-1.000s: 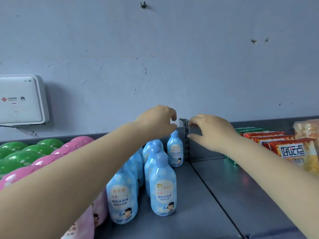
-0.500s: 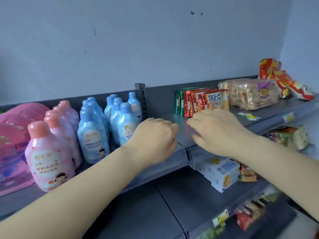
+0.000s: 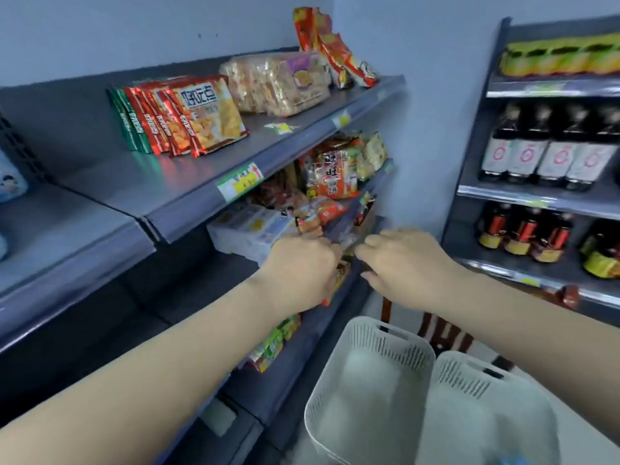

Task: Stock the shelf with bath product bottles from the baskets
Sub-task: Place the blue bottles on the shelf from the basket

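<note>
Both hands hang empty in front of the snack shelves; the left hand [image 3: 302, 273] is loosely curled around nothing, the right hand [image 3: 402, 263] relaxed with fingers bent. Below them stand two pale baskets [image 3: 369, 391]; the nearer one looks bare, and a blurred patch of blue shows at the bottom of the one under the right forearm, perhaps a bottle, though I cannot tell. Far to the left of the left hand, a blue bottle [image 3: 10, 182] already stands on the shelf [image 3: 60, 229]; stocking looks nearly finished.
</note>
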